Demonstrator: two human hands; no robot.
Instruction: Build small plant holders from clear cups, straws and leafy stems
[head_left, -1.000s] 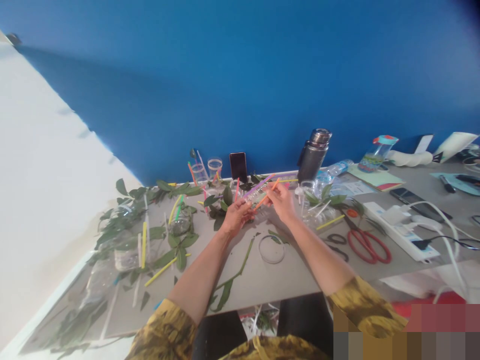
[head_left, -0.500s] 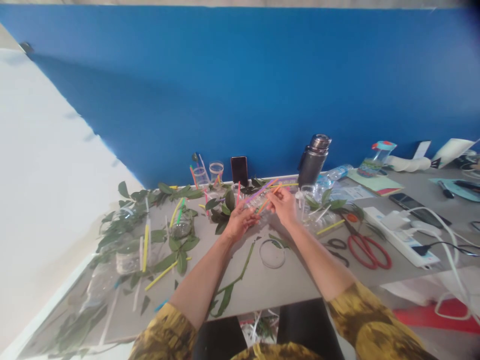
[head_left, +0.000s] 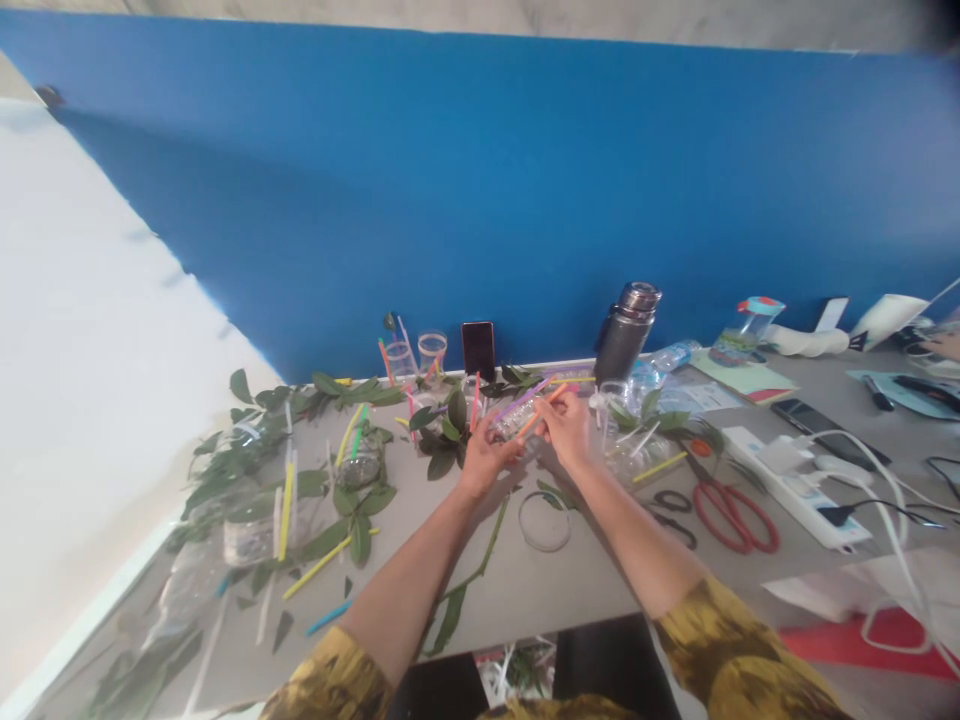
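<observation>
My left hand is closed around the near-left side of a clear plastic bottle piece, which lies tilted between my hands. A purple straw runs along the far side of the piece. In my right hand the fingers pinch an orange straw, whose lower end reaches down against the near side of the clear piece. My fingers hide part of both the straw and the plastic. Just left of my hands stands a leafy sprig beside a red straw.
A clear plastic ring and a leafy stem lie near my forearms. Red-handled scissors and a white power strip are rightward. A dark thermos and a phone stand along the blue wall. Leaves and yellow straws spread leftward.
The view has tilted up slightly, so the tabletop sits lower in the picture. My left thumb and fingers have shifted a little on the clear piece; the orange straw stays in my right hand.
</observation>
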